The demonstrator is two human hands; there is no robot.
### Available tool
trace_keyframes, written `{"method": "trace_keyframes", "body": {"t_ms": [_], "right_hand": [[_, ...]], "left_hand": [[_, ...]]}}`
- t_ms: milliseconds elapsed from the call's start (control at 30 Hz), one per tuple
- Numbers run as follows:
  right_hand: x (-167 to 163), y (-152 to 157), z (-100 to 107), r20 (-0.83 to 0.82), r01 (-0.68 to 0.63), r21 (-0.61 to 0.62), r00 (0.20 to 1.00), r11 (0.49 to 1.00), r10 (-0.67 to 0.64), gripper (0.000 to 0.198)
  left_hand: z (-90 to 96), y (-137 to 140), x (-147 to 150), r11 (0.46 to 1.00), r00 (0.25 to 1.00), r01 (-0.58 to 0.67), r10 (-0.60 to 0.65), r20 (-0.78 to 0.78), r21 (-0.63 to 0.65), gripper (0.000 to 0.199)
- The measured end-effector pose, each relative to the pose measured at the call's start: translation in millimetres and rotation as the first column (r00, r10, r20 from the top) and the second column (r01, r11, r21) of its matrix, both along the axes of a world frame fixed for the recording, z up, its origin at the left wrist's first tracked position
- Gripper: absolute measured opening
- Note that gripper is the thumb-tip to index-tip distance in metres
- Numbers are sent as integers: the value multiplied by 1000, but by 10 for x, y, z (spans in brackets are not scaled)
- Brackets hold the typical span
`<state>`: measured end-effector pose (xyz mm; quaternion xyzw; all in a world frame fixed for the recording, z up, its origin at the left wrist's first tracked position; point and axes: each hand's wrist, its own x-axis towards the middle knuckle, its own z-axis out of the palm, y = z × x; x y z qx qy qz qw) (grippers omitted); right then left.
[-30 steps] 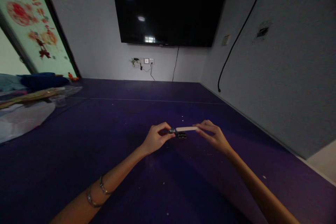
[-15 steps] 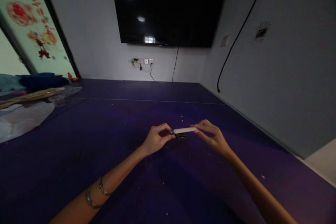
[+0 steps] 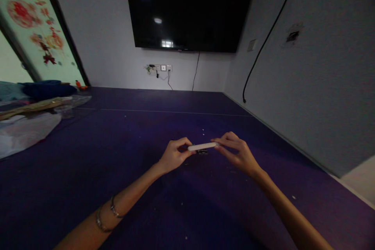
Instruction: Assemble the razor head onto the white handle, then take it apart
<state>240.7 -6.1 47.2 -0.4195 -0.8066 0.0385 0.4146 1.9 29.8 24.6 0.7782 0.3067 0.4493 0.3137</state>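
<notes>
A slim off-white bar with rounded ends [image 3: 202, 147] is held level between my two hands, just above the purple surface; its exact kind does not show. My left hand [image 3: 175, 155] pinches its left end between thumb and fingers. At the other end, the fingertips and thumb of my right hand [image 3: 236, 151] grip it, the bar tilting slightly up towards that side. Right beneath the bar lies a small dark object [image 3: 202, 152], partly covered and too small to make out. Two bracelets circle my left forearm.
The purple surface [image 3: 117, 156] carries scattered white specks. Plastic sheeting [image 3: 29, 133] and a dark blue cloth bundle [image 3: 48, 89] lie at the left. Beyond are a wall-mounted television [image 3: 190, 11], sockets with cords [image 3: 163, 68] and a black hanging cable [image 3: 263, 45].
The off-white bar has shifted slightly left between my fingers. A dark tip that showed at its left end is now hidden. My hands have hardly moved.
</notes>
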Motion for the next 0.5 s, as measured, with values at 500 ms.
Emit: {"method": "trace_keyframes", "body": {"t_ms": [500], "right_hand": [[11,-28,50,14,88,72,996,993,-89,25]], "left_hand": [[13,-7,9,1000,1000,-25,25,18,-9,10]]}}
